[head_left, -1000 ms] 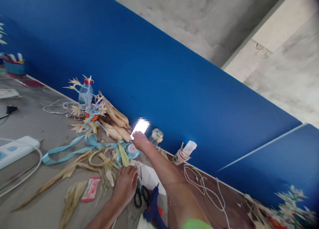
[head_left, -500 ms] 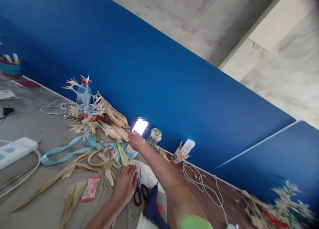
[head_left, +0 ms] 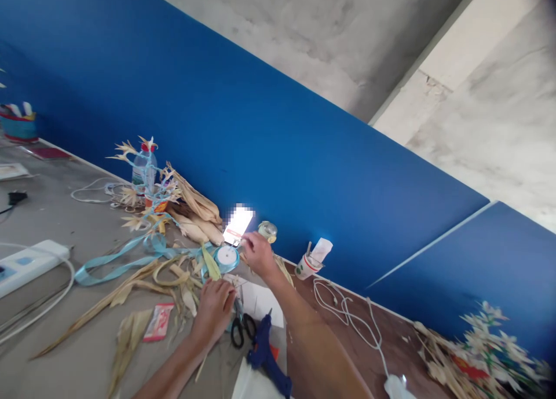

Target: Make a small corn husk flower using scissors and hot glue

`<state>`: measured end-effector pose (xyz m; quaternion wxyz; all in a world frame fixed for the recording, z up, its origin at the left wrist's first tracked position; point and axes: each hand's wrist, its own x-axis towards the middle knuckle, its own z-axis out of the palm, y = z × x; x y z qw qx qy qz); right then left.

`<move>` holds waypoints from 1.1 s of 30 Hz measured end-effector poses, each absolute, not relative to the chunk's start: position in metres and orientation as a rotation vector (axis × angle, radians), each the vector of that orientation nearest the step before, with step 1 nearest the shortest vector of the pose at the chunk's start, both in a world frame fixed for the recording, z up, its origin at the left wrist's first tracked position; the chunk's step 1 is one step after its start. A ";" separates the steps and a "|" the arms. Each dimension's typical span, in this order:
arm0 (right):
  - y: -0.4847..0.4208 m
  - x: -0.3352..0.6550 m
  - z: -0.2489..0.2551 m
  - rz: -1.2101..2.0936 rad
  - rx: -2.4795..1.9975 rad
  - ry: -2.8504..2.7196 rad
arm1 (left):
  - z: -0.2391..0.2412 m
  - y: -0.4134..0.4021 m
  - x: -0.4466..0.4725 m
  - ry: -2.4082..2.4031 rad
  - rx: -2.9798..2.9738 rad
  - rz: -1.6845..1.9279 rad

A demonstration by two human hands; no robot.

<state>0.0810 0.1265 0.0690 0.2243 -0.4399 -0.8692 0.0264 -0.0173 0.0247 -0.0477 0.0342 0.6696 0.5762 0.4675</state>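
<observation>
My right hand (head_left: 259, 255) hovers beside the lit phone (head_left: 240, 224) leaning near the blue partition, its fingers curled in and nothing visible in them. Just below is a spool of light blue ribbon (head_left: 226, 257). My left hand (head_left: 216, 305) rests low over the table, fingers bent down and closed; what lies under them is hidden. A green-tinged husk strip (head_left: 211, 264) lies at its fingertips. Black-handled scissors (head_left: 242, 329) lie to its right, beside a blue glue gun (head_left: 266, 352) on white paper (head_left: 260, 304).
Dry corn husks (head_left: 130, 289) and loose ribbon (head_left: 104, 270) spread leftward. A blue-stemmed husk-flower plant (head_left: 152, 185) stands by a bottle (head_left: 142, 166). There are also a power strip (head_left: 35, 264), a red packet (head_left: 158, 322), a paper cup (head_left: 307, 267), and white cable (head_left: 343, 315).
My right hand has drawn back from the phone towards the right, uncovering more of the screen and the ribbon spool. My left hand stays in nearly the same place. The view has shifted slightly.
</observation>
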 end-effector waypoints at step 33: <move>0.047 0.094 -0.001 0.091 -1.612 -2.552 | -0.044 0.040 -0.046 1.860 1.875 1.713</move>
